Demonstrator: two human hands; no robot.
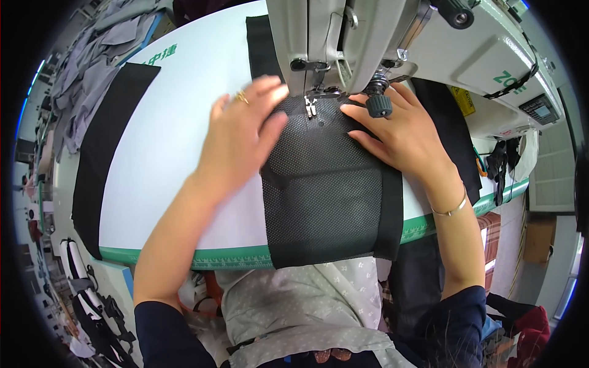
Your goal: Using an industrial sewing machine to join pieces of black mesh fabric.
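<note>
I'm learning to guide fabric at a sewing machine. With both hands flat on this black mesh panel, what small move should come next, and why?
Probably ease the black mesh panel gently away under the presser foot. The left hand and right hand lie flat on either side of the foot, and the panel's far edge sits right under it.

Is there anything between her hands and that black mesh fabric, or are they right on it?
Nothing visible stands between. The left hand and right hand both lie flat, directly on the black mesh fabric, either side of the presser foot of the sewing machine.
</note>
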